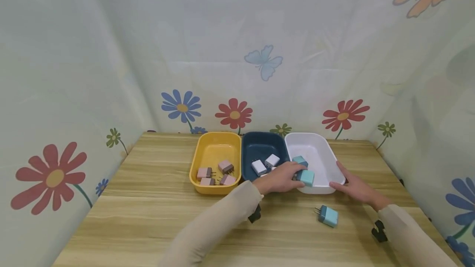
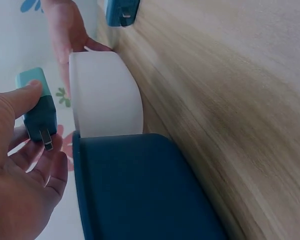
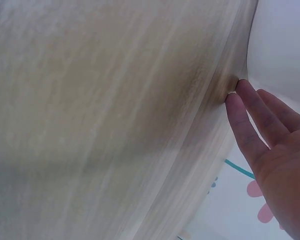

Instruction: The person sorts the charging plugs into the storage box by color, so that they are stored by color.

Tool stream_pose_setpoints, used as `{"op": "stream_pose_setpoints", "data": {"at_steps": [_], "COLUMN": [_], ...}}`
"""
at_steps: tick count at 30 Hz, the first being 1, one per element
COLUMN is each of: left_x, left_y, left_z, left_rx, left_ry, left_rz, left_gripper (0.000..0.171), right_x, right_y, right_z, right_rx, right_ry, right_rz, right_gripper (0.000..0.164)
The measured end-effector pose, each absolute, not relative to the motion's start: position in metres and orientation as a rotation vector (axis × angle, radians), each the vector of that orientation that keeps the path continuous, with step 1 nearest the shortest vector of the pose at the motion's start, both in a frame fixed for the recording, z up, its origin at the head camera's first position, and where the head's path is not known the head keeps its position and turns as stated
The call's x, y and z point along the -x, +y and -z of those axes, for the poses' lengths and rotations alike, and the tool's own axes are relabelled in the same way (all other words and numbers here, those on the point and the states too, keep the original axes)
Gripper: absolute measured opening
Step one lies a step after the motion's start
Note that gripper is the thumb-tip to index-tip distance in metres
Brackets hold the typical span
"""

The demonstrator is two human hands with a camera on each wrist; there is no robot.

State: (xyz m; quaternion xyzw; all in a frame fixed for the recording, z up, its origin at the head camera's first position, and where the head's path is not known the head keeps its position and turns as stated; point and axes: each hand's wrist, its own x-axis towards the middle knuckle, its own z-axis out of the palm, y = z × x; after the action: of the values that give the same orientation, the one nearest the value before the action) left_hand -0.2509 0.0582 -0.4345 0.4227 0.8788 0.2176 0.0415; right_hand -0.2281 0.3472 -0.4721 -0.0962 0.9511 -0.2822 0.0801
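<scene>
Above the left part of the white bin (image 1: 322,160), my left hand (image 1: 283,177) pinches a two-tone teal charger plug (image 1: 306,178) between thumb and fingers. Its metal prongs point down in the left wrist view, where the plug (image 2: 39,112) is seen from the side. Another teal charger plug (image 1: 299,160) shows in the white bin, partly hidden by the left hand. At the bin's right side my right hand (image 1: 357,186) rests with thumb and fingers spread around the front right corner. Its fingers (image 3: 262,112) look nearly straight beside the white wall in the right wrist view.
Left of the white bin stand a dark blue bin (image 1: 261,147) with several white charger plugs (image 1: 259,167) and a yellow bin (image 1: 215,151) with several pink ones (image 1: 225,166). One teal charger plug (image 1: 328,216) lies on the wooden table (image 1: 156,213) in front. A patterned curtain hangs behind.
</scene>
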Motion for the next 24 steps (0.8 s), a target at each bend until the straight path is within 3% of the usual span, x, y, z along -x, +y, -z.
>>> {"op": "stream_pose_setpoints", "data": {"at_steps": [24], "left_x": [0.267], "left_y": [0.075], "left_z": [0.446], "left_rx": [-1.149], "left_ry": [2.755], "left_rz": [-0.698], "left_gripper": [0.050], "right_x": [0.228], "right_y": [0.347], "right_z": [0.471], "right_rx": [0.264], "right_ry": [2.837], "right_rz": [0.831], "right_gripper": [0.098]}}
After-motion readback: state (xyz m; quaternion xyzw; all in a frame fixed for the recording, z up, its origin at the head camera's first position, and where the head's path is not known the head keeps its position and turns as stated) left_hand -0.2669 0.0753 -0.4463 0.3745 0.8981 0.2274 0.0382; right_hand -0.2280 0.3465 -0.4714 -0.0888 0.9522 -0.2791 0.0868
